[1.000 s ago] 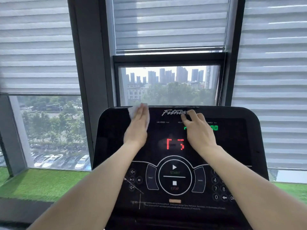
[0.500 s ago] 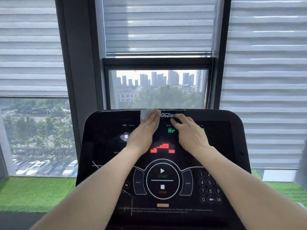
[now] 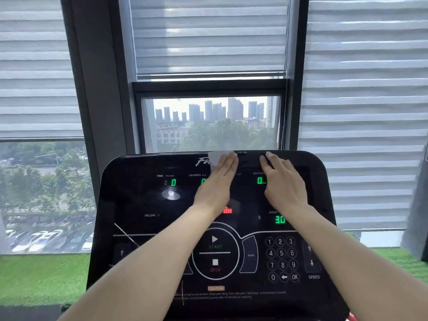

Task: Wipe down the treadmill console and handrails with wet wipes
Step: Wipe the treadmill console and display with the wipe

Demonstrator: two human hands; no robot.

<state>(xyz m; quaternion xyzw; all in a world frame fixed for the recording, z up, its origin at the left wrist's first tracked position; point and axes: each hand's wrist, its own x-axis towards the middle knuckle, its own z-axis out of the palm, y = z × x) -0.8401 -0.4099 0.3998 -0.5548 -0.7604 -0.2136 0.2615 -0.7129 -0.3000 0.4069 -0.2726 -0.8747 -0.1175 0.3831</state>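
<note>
The black treadmill console [image 3: 143, 200] fills the lower middle of the head view, with lit green and red digits, a START/STOP dial and a number keypad. My left hand [image 3: 217, 184] lies flat on the console's upper middle, pressing a white wet wipe [image 3: 214, 158] against the surface near the top edge; only the wipe's far corner shows past my fingers. My right hand [image 3: 283, 181] rests flat on the upper right of the console, fingers together, with nothing in it. No handrails are in view.
Directly behind the console stands a dark window frame [image 3: 97, 89] with lowered striped blinds [image 3: 361, 89] on both sides. Green artificial turf [image 3: 39, 279] covers the floor left and right of the treadmill.
My left hand has slid the wipe rightward along the console's top edge. My right hand has moved further right. The display digits have changed.
</note>
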